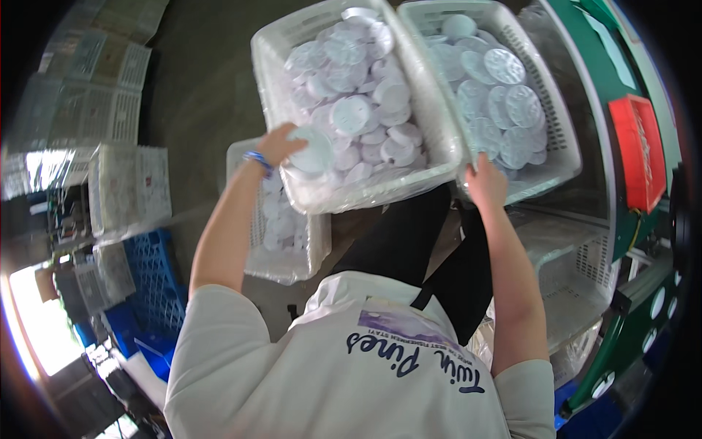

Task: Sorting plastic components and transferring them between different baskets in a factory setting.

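Note:
My left hand (276, 145), with a blue band at the wrist, grips the edge of a round white plastic disc (312, 152). That disc is over the near left corner of a white plastic crate (369, 196) lined with clear film. Many similar white discs (349, 115) lie heaped inside the crate. To its right stands a second lined crate (569, 139) with more discs (504, 66), some looking clear or shiny. My right hand (486, 181) is closed at the near corner between the two crates, on the right crate's rim; its fingertips are partly hidden.
Below the left crate, a third white crate (296, 267) holds small white pieces. A red tray (638, 154) rests on the green surface (596, 44) at right. Stacked white crates (121, 183) and a blue pallet (155, 282) stand at left. Another white crate (574, 293) sits under the right side.

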### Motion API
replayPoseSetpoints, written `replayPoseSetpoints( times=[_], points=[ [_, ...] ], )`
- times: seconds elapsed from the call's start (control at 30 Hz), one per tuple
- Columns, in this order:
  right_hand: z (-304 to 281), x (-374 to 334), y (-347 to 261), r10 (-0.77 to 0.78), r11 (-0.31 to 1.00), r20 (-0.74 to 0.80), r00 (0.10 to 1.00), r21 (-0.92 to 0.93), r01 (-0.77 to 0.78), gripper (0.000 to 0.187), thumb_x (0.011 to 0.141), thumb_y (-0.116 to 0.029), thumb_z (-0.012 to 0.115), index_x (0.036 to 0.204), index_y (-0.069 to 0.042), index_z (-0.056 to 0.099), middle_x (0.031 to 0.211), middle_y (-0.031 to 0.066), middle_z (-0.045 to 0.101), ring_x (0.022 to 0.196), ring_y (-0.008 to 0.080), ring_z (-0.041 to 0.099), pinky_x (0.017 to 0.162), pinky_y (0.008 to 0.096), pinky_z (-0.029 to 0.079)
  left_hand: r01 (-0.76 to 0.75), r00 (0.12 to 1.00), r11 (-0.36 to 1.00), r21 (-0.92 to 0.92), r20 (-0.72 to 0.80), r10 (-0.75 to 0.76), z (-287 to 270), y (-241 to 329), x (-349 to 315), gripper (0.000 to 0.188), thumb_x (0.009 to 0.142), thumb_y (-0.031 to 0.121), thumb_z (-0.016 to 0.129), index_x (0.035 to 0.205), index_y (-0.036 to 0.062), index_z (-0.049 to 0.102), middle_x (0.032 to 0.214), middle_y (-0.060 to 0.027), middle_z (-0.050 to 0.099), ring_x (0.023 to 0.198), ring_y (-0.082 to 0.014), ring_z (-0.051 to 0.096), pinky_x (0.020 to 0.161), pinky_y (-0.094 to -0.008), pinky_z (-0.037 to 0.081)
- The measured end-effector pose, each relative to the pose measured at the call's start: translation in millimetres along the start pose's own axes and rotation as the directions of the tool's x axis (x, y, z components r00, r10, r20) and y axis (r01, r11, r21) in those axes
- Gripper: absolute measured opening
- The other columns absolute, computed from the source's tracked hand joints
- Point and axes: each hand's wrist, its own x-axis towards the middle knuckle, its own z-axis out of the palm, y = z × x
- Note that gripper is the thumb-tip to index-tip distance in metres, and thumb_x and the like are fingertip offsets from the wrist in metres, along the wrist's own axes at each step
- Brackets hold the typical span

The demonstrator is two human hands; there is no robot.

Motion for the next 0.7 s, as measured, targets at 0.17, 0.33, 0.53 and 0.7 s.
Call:
replayPoseSetpoints(
  times=[0.17,0.33,0.53,0.7],
  points=[
    [1.1,5.3,-3.6,0.031,0.999,0.038,0.999,0.018,-0.032,0.028,0.086,-0.031,0.054,0.098,-0.007,0.050,0.081,0.0170,0.063,0.075,0.0391,0.061,0.064,0.0507,0.045,-0.078,0.974,0.988,-0.133,-0.220,0.047,-97.7,-76.0,-96.1,0.044,0.077,0.026,0.069,0.111,0.0044,0.052,0.089,-0.0094,0.060,0.075,-0.0133,0.058,0.066,-0.0280,0.049],
    [5.6,4.0,-7.7,-0.031,0.999,-0.023,0.999,0.022,0.031,0.029,0.083,-0.031,0.058,0.095,-0.006,0.050,0.074,0.0172,0.062,0.072,0.0384,0.060,0.061,0.0501,0.045,0.122,0.991,0.909,0.398,-0.094,-0.092,-71.1,-86.3,-113.5,0.035,0.077,0.028,0.068,0.103,0.0066,0.061,0.098,-0.0095,0.061,0.084,-0.0166,0.061,0.075,-0.0278,0.050],
    [-3.1,0.7,-6.0,-0.001,1.000,0.011,1.000,0.005,0.001,0.027,0.084,-0.029,0.057,0.092,-0.005,0.050,0.074,0.0151,0.062,0.072,0.0358,0.062,0.061,0.0490,0.046,-0.262,0.944,0.948,-0.180,-0.253,0.212,27.1,9.0,14.6,0.027,0.081,0.013,0.063,0.108,0.0105,0.063,0.111,-0.0070,0.058,0.096,-0.0174,0.059,0.080,-0.0298,0.052],
    [-5.4,3.8,-16.8,-0.027,0.999,0.009,1.000,0.044,0.027,0.024,0.083,-0.026,0.059,0.088,-0.004,0.050,0.073,0.0148,0.062,0.069,0.0347,0.062,0.060,0.0465,0.048,-0.003,0.959,0.999,-0.036,-0.282,-0.008,94.3,-8.5,121.7,0.070,0.067,0.039,0.073,0.125,0.0081,0.049,0.128,-0.0165,0.048,0.116,-0.0297,0.049,0.095,-0.0398,0.042]
  ],
)
